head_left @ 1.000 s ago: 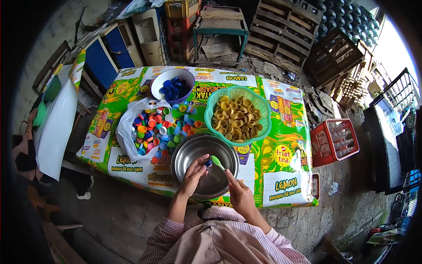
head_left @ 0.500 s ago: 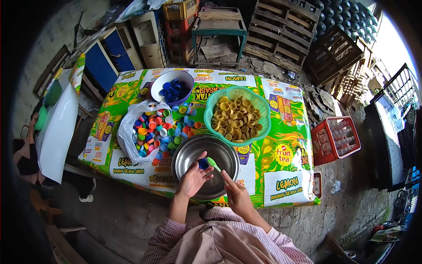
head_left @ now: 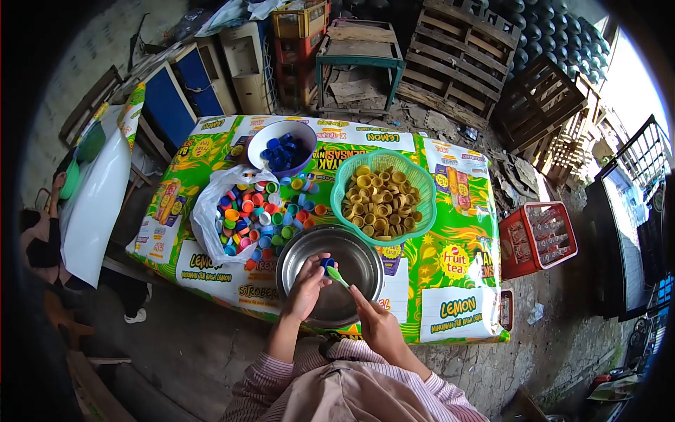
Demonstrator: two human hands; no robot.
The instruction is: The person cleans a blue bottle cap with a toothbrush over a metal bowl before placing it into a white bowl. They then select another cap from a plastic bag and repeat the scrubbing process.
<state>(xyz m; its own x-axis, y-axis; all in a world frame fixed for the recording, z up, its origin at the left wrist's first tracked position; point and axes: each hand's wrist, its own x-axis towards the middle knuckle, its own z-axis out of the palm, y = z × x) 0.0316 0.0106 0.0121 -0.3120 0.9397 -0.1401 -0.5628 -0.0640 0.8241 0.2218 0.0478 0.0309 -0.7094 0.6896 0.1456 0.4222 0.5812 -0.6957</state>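
My left hand (head_left: 307,285) pinches a dark blue bottle cap (head_left: 327,262) above a steel bowl (head_left: 283,250). In my right hand (head_left: 377,318) is a slim light-green and white tool (head_left: 337,276). Its far end reaches the cap; I cannot make out its exact kind. Ahead of the bowl stands a mint-green plastic basket (head_left: 430,184) holding many yellow-brown caps (head_left: 383,200). To the left, mixed colored caps (head_left: 264,211) spill from a white plastic bag (head_left: 205,214). Farther back, blue caps (head_left: 285,151) fill part of a white and purple bowl (head_left: 309,133).
A printed green cover (head_left: 457,225) lies over the table. To its right, a red crate (head_left: 517,239) of bottles stands on the floor. Wooden pallets (head_left: 450,63) and a teal-framed table (head_left: 358,60) stand behind. Another person (head_left: 46,243) is at far left, holding something green.
My left hand's fingers have closed more around the blue cap, and the cap has tilted. The tool remains in my right hand against it. The whole view has shifted slightly.
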